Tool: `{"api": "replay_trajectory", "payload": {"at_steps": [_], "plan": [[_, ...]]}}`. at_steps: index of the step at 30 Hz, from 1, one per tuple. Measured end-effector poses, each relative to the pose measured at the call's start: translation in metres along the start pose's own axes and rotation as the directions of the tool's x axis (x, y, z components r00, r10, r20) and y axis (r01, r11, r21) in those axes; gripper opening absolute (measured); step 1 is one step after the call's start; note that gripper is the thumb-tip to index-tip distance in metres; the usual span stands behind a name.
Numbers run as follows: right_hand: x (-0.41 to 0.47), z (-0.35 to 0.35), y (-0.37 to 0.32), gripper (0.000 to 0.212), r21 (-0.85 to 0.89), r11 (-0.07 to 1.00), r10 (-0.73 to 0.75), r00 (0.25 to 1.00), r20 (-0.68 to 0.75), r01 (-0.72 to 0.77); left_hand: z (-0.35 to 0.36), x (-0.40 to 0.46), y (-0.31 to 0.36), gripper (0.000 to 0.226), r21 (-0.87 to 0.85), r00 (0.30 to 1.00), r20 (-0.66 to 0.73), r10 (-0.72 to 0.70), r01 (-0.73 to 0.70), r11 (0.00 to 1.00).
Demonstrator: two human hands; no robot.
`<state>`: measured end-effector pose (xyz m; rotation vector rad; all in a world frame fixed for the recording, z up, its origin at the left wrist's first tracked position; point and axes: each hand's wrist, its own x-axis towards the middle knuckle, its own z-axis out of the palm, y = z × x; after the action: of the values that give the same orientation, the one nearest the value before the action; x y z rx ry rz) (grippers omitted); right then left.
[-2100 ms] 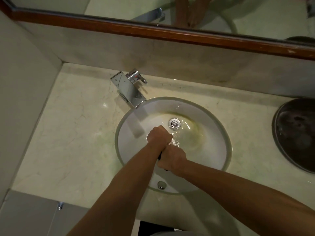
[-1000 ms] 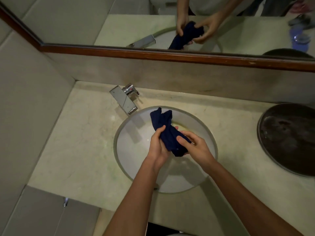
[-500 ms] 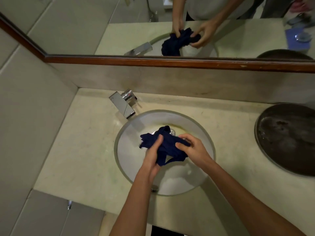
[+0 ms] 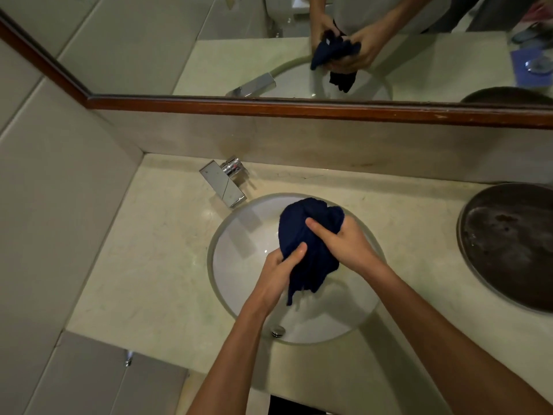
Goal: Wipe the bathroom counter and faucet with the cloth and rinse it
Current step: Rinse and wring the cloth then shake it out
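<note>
Nearest, two bare forearms reaching up from the bottom edge, meeting over the sink basin (image 4: 239, 283). Left hand (image 4: 276, 274) closed round the lower part of the dark blue cloth (image 4: 308, 238), thumb pressed along the fabric. Right hand (image 4: 344, 244) just beyond and to the right of it, fingers curled into the upper bunch of the same cloth, thumb lying across the front. Cloth bunched between both hands, held up clear of the basin floor, a loose tail hanging down below the left hand's grip. Under the wrists, on the basin's near wall, a small chrome overflow fitting (image 4: 278, 330). Around the basin on every side, the pale marble counter (image 4: 143, 265), broad to the left of the left hand, narrower to the right of the right hand. Well to the right of the right hand, a dark round tray (image 4: 508, 244) lying on the counter, partly cut off by the frame edge. Beyond the hands and to the left, the chrome faucet (image 4: 224, 184), square spout angled toward the basin rim, apart from the cloth; no water seen leaving it. Farther still, the backsplash, then the wooden mirror frame (image 4: 299, 110). Farthest, in the mirror (image 4: 149, 40), the reflection of both hands clutching the cloth.
</note>
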<state>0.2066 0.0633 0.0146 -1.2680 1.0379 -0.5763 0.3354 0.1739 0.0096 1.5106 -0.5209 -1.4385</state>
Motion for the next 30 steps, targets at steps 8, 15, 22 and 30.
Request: {"api": "replay_trajectory", "payload": {"at_steps": [8, 15, 22, 30], "plan": [[-0.002, -0.007, -0.044, 0.012, -0.055, 0.996, -0.064, 0.995, 0.071, 0.068, -0.023, 0.005, 0.037, 0.018, 0.218, 0.974, -0.063, 0.219, -0.201, 0.955], [-0.007, -0.021, -0.111, 0.026, -0.061, 0.977, -0.197, 0.970, 0.141, 0.207, -0.037, -0.008, 0.083, 0.029, 0.133, 0.934, -0.032, 0.356, -0.349, 0.928], [-0.021, -0.010, -0.180, 0.021, -0.004, 0.959, -0.266, 0.907, 0.327, 0.283, -0.033, 0.003, 0.127, 0.047, -0.355, 0.997, 0.050, -0.063, 0.077, 0.932], [-0.011, -0.018, -0.217, 0.023, 0.034, 0.979, -0.204, 0.951, 0.231, 0.202, 0.002, 0.039, 0.123, 0.034, 0.016, 0.975, 0.140, -0.175, 0.174, 0.985]]}}
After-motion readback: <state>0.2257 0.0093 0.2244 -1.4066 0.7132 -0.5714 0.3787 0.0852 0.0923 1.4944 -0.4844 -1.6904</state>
